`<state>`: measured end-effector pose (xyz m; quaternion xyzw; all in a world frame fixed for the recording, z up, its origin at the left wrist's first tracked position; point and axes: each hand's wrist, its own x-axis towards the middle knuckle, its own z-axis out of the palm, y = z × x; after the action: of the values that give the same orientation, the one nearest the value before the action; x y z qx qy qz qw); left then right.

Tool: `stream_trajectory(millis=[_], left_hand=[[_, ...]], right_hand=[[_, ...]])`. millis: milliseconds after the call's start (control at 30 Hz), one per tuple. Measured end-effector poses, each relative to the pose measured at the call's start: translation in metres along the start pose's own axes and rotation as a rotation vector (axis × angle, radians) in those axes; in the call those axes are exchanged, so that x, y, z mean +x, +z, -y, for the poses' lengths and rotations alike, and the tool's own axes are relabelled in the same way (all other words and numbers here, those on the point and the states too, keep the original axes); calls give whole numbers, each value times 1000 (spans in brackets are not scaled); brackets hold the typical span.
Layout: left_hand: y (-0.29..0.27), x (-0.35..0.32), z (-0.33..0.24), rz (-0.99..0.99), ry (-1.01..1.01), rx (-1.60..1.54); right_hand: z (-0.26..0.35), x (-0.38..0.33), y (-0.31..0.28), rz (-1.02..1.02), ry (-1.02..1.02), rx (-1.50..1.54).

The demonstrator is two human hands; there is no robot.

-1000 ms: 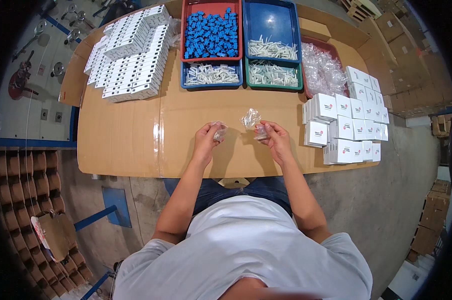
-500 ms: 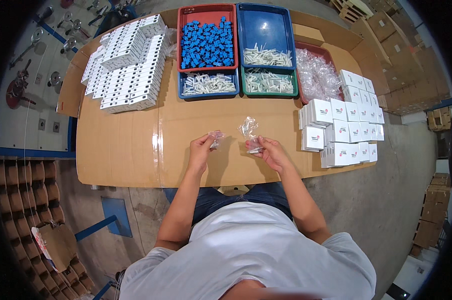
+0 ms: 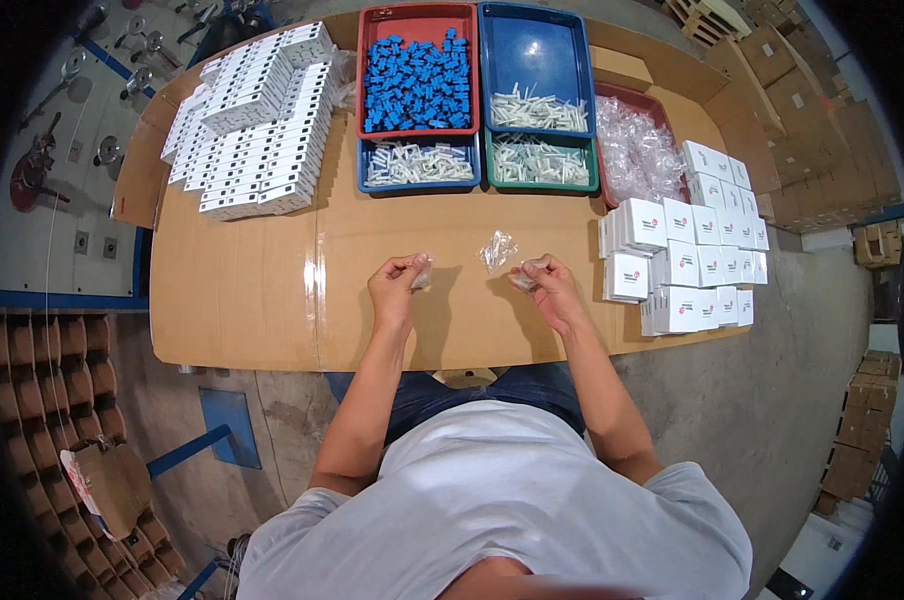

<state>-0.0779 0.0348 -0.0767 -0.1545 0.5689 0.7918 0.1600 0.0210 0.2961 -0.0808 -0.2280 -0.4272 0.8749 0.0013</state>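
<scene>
My left hand (image 3: pixel 396 286) pinches a small clear plastic bag (image 3: pixel 424 274) between thumb and fingertips, over the middle of the cardboard-covered table. Across from it, my right hand (image 3: pixel 554 294) is closed on another small plastic bag (image 3: pixel 521 278); fingers hide part of it, and its contents are hard to make out. Just beyond the right fingertips, a separate clear bag with small whitish pieces (image 3: pixel 497 250) lies on the cardboard. The two hands are apart, with bare cardboard between them.
Trays stand along the far side: a red tray (image 3: pixel 360 70) of blue parts, a blue tray (image 3: pixel 532 50) and a green tray (image 3: pixel 542 188) of white pieces, and a red tray (image 3: pixel 662 100) of clear bags. White boxes are stacked left (image 3: pixel 262 130) and right (image 3: pixel 682 262).
My left hand has shifted slightly left and up with its bag. My right hand has moved a little right and up, away from the bag lying on the cardboard, still gripping its own.
</scene>
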Motion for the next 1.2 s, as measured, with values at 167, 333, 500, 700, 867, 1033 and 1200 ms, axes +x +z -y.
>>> stream_trajectory(millis=[167, 333, 500, 700, 867, 1033, 1200], left_hand=[[2, 1, -6, -28, 59, -92], [-5, 14, -1, -85, 116, -77], [-6, 10, -9, -111, -9, -202], [-29, 11, 6, -104, -75, -172], [-37, 0, 1, -97, -79, -110], [-48, -6, -3, 5, -82, -104], [-36, -6, -4, -31, 17, -11]], right_hand=[[13, 14, -3, 66, 6, 70], [46, 41, 14, 42, -52, -10], [99, 102, 21, -173, 34, -302], [175, 199, 26, 24, -8, -546], [219, 257, 48, -40, -144, -993], [241, 279, 83, -205, -392, -1629], [257, 288, 90, -184, -490, -1750]])
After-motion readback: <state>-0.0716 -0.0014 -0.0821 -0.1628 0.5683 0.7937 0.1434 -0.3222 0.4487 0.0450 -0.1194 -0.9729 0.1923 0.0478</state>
